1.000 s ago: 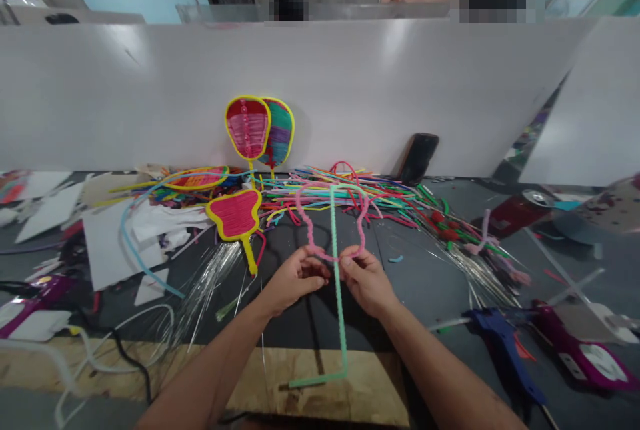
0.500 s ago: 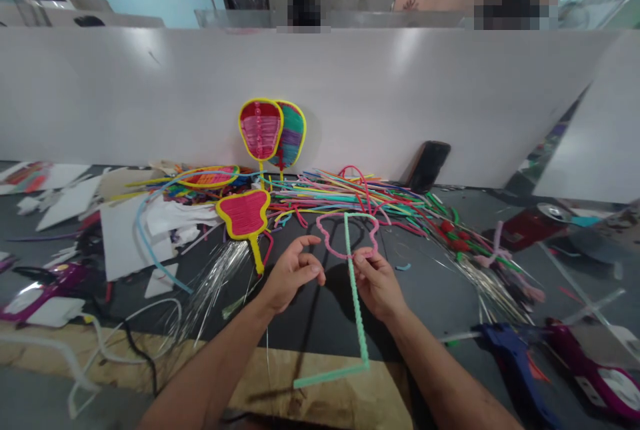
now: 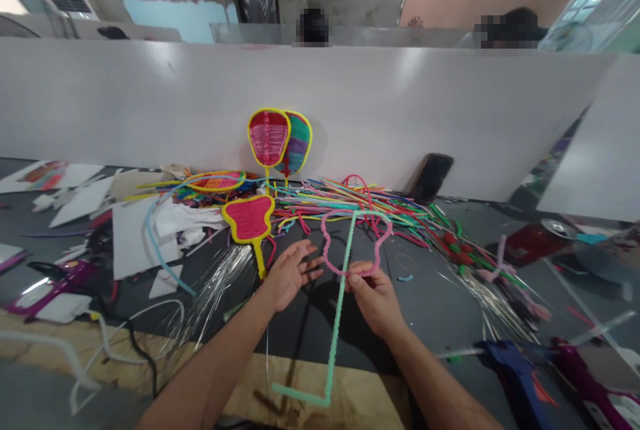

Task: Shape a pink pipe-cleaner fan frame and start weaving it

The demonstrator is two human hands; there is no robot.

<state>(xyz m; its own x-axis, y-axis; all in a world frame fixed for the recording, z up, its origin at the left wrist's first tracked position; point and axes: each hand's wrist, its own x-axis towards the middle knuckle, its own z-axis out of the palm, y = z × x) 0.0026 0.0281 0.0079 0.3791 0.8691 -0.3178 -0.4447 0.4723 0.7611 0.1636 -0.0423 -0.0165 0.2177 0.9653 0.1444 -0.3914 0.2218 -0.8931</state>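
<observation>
My right hand (image 3: 373, 293) pinches the lower edge of a pink pipe-cleaner loop (image 3: 327, 250), bent into a wavy fan outline. A mint-green pipe cleaner (image 3: 337, 323) is attached to it, running from the loop's top down past my fingertips and bending sharply near the table's front edge. To the left of the loop, my left hand (image 3: 295, 273) is held with its fingers spread and holds nothing. Beyond it a finished pink fan with a yellow rim (image 3: 249, 220) lies on the dark table.
Two round fans (image 3: 270, 138) lean against the white partition (image 3: 200, 97). A heap of coloured pipe cleaners (image 3: 330, 197) lies before it. A phone (image 3: 433, 177), a red can (image 3: 537, 240) and a blue glue gun (image 3: 515, 370) are at right. White scraps (image 3: 140, 233) lie left.
The pink loop has tilted to face me more, and the green stem's lower end has swung left. My left hand's fingers have spread. The camera view has shifted slightly.
</observation>
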